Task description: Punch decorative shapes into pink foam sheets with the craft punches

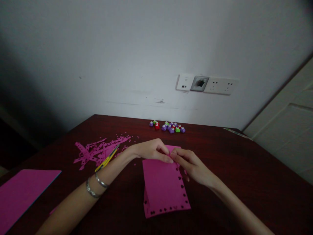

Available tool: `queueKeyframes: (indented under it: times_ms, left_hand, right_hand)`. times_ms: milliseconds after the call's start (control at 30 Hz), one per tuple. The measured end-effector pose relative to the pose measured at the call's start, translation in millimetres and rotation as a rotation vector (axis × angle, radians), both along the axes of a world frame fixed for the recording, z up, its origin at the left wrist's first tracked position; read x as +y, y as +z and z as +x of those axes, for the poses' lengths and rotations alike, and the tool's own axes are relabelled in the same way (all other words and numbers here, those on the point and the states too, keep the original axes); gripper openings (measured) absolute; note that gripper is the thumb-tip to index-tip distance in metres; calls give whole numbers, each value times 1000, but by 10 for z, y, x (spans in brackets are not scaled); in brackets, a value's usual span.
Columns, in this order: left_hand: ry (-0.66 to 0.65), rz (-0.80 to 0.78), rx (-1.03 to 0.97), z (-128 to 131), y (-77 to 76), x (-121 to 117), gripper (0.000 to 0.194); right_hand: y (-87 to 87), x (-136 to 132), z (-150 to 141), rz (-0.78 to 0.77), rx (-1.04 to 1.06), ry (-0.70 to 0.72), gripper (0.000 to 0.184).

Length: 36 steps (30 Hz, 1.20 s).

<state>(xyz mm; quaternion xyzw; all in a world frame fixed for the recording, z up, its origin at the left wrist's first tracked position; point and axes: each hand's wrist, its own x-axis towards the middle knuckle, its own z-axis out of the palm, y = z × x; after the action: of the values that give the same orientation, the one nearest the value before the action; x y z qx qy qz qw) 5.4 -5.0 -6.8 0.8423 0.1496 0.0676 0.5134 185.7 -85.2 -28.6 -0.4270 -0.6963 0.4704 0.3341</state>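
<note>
A pink paper sheet (160, 186) lies in front of me, looking folded or layered, with small dark punched shapes along its right and bottom edges. At its upper part, my left hand (155, 150) pinches the paper between thumb and bent fingers; two metal bracelets circle that wrist. My right hand (192, 164) meets it from the right, thumb and forefinger closed at the same spot, the fingertips of both hands nearly touching. What exactly lies between the fingertips is partly hidden.
Left are pink paper strips and punched bits (90, 151) beside a yellow utility knife (107, 159). A larger pink sheet (26, 192) lies at the near left. Several small craft punches (170, 127) stand along the back. A thin strip (237, 133) is at the far right corner, below wall sockets (220, 86).
</note>
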Motion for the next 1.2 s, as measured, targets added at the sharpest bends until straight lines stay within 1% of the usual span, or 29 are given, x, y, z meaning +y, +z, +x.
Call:
queueKeyframes:
  times_ms: [200, 400, 533, 733, 1200]
  left_hand:
    - [5, 26, -35, 0, -4, 15, 30]
    - [27, -15, -49, 7, 0, 10, 23]
    - [64, -43, -47, 15, -1, 6, 23]
    - [96, -83, -49, 25, -18, 12, 24]
    - [85, -4, -48, 18, -91, 54, 32]
  right_hand:
    - [-53, -12, -35, -48, 75, -17, 33]
    - [-86, -34, -72, -68, 137, -7, 33]
    - [-94, -41, -88, -51, 160, -12, 33]
    - [-78, -50, -105, -7, 134, -29, 32]
    - [-168, -36, -101, 59, 79, -79, 32]
